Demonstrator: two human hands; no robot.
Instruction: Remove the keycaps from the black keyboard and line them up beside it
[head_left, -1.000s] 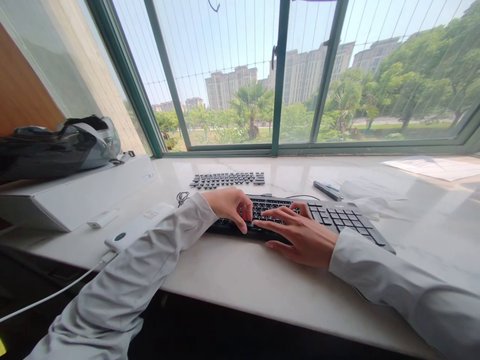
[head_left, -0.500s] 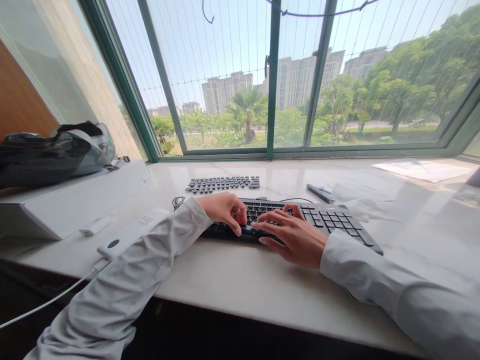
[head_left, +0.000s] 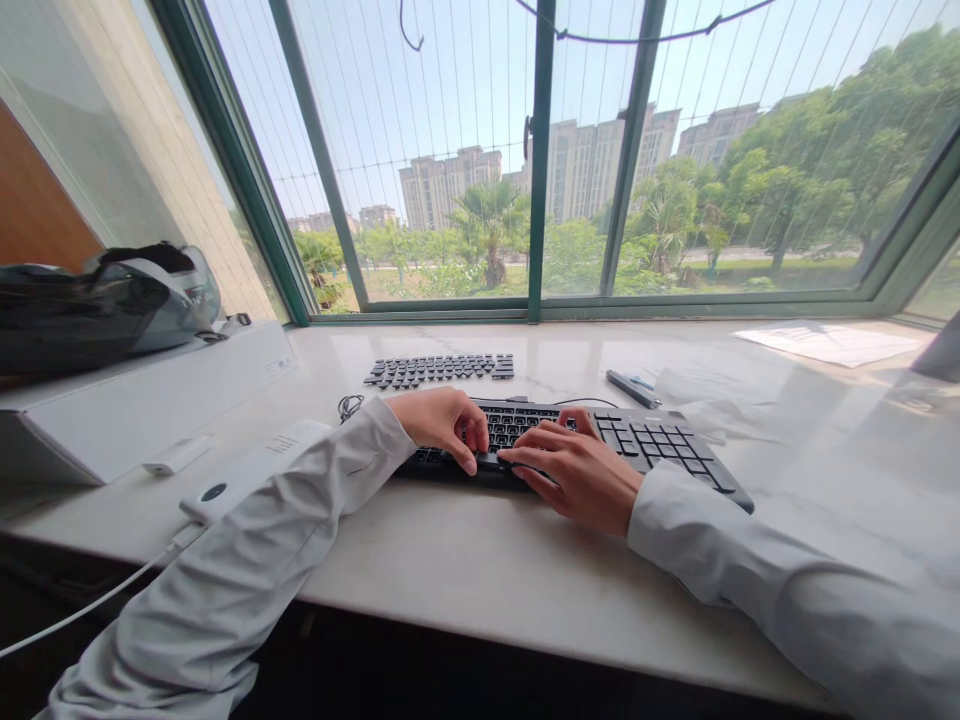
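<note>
Both hands (head_left: 577,475) on black keyboard (head_left: 628,436)

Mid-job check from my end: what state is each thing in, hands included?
Keyboard: flat, number-pad keys on, many main-block keycaps off.
Loose keycaps: laid out in rows behind it.
Left hand: curled at the keyboard; grip hidden.
Right hand: fingers extended over the keyboard.
Cable coil: bundled.
White box: looks shut.
Bag: lying on the box.
Papers: lying flat.
Window: cannot tell if latched.
</note>
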